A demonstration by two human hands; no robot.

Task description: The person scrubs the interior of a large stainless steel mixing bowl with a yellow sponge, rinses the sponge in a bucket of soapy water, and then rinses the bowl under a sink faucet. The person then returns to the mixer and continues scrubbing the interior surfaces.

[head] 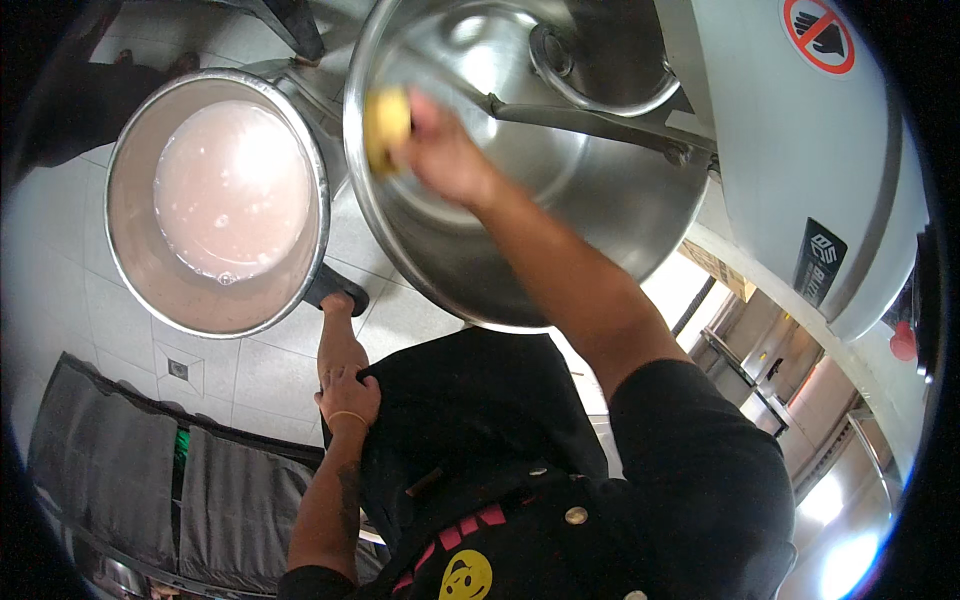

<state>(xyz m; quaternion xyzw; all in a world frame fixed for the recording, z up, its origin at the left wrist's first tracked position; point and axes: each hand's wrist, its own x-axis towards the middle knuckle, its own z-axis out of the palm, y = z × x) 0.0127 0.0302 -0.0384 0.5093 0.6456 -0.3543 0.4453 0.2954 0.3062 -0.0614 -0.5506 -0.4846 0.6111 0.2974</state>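
My right hand grips a yellow sponge, blurred, at the inner wall near the left rim of a large stainless steel mixing bowl. A curved metal spiral hook and a straight bar reach into the bowl beneath the mixer head. My left hand rests on my bent knee at the hem of the black garment, holding nothing. To the left of the bowl, a metal pot holds cloudy pinkish liquid with small bubbles on its surface.
A floor drain lies in the light tiled floor. A rack with grey covers stands at lower left. The mixer head bears a no-hands warning sticker. Part of another person shows at upper left.
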